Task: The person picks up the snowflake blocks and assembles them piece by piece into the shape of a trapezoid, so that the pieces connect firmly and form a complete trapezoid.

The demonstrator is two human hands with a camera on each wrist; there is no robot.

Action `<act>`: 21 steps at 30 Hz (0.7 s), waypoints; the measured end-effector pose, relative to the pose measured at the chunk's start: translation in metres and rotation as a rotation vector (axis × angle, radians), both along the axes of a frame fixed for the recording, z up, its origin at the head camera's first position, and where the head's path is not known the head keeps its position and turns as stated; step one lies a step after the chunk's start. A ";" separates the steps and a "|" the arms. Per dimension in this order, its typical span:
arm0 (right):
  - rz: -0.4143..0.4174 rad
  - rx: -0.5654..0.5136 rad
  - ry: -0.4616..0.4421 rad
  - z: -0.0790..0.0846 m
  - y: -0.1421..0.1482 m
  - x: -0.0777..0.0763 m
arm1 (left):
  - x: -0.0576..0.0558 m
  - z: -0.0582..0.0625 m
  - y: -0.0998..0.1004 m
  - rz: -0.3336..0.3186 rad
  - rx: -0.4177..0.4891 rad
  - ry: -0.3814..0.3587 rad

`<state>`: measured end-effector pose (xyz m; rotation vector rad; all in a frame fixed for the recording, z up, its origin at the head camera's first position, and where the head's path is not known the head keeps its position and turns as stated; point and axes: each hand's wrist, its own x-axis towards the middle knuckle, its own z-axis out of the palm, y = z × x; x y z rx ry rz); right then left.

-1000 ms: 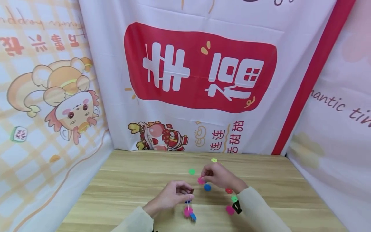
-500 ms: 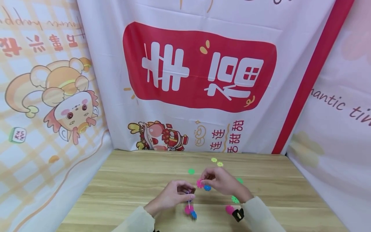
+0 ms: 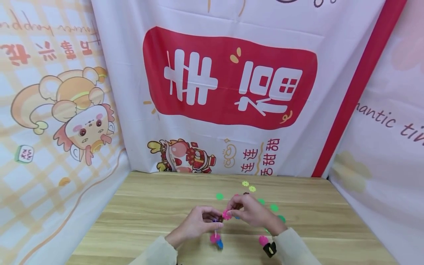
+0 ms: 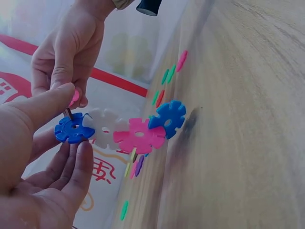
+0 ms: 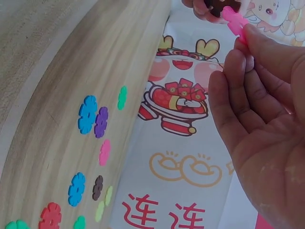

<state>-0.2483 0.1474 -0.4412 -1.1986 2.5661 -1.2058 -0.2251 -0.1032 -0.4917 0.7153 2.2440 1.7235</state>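
My left hand (image 3: 195, 225) pinches a chain of interlocking plastic snowflake discs. Between its thumb and fingers is a blue disc (image 4: 71, 128). A white disc (image 4: 106, 130), a pink disc (image 4: 138, 136) and another blue disc (image 4: 169, 118) hang on from it, clear of the table. At the chain's other end a brown disc (image 5: 215, 6) stands edge-on to the held blue one. My right hand (image 3: 253, 212) pinches a second pink disc (image 5: 234, 21) by its rim, right at the brown disc. Whether their slots are engaged, I cannot tell.
Loose discs lie on the wooden table (image 3: 159, 206): green (image 3: 220, 196), yellow (image 3: 245, 183), purple (image 5: 101, 122), red (image 5: 50, 217) and several more. A pink disc (image 3: 263, 240) lies by a black wrist strap (image 3: 269, 249). Printed cloth (image 3: 232, 147) hangs behind.
My right hand has moved left and nearer to me, bringing its pink disc up to the brown end of the chain. My left hand has stayed almost still.
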 end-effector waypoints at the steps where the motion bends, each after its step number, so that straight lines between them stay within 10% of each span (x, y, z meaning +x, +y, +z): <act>1: -0.004 0.004 0.011 0.000 0.000 0.000 | 0.000 -0.001 0.001 -0.003 0.004 0.009; 21: -0.135 -0.067 0.092 -0.006 -0.012 0.015 | 0.009 -0.008 0.009 0.061 0.015 0.225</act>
